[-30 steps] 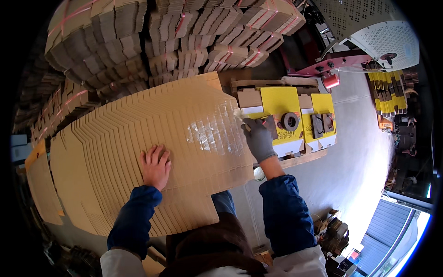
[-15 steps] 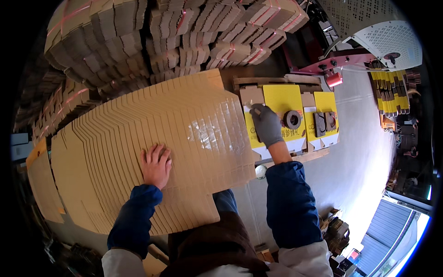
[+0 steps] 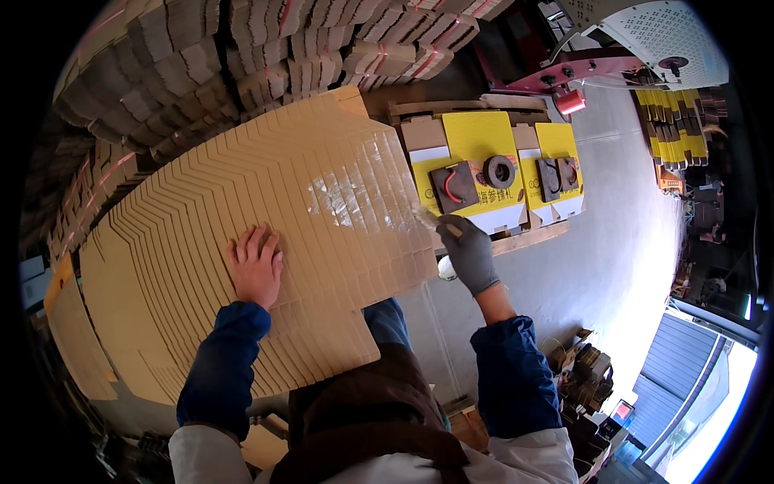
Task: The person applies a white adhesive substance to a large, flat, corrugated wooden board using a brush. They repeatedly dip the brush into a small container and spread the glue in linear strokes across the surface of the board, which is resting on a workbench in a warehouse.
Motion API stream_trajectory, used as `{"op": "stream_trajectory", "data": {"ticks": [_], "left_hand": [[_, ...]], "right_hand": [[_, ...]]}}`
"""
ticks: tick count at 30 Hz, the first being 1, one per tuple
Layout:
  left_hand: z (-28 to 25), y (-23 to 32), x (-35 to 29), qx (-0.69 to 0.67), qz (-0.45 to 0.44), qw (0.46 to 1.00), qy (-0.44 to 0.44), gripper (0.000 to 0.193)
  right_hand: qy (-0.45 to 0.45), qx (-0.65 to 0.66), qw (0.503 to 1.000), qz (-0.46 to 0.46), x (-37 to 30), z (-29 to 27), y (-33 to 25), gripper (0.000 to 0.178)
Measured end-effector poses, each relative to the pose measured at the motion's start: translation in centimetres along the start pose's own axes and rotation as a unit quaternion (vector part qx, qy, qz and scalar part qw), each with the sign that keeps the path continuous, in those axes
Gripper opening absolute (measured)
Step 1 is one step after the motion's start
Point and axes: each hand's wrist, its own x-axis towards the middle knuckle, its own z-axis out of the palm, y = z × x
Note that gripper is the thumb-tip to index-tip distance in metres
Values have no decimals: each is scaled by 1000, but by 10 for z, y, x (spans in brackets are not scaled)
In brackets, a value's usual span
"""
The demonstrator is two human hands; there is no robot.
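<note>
Under the left hand [image 3: 256, 271], fingers spread, lie fanned cardboard sheets [image 3: 318, 256]; the right hand [image 3: 468, 252] has fingers closed round a brush [image 3: 426, 217]: best press lightly, stroke evenly.

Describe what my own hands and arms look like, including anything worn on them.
Your left hand is ungloved; your right hand wears a dark grey glove. Wrinkled, dark blue sleeve covers, gathered at the cuffs, meet whitish-grey sleeves higher up.
</note>
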Motion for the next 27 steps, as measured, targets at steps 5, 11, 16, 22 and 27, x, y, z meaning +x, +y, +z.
{"op": "stream_trajectory", "data": {"ticks": [5, 11, 16, 22, 27], "left_hand": [[-1, -1, -4, 6, -5, 1000, -10, 38], [1, -3, -3, 11, 0, 1000, 4, 37], [4, -2, -1, 12, -2, 1000, 5, 38], [4, -3, -3, 1, -1, 1000, 10, 39], [0, -1, -1, 3, -4, 1000, 4, 37]], "right_hand": [[-21, 67, 997, 41, -27, -5, -22, 22], [-36, 36, 999, -4, -28, -17, -18, 22], [-56, -53, 996, -43, -26, -27, 9, 24], [-117, -121, 984, -55, -42, -17, -18, 25], [-85, -125, 986, -75, -50, -16, -32, 25]]}}
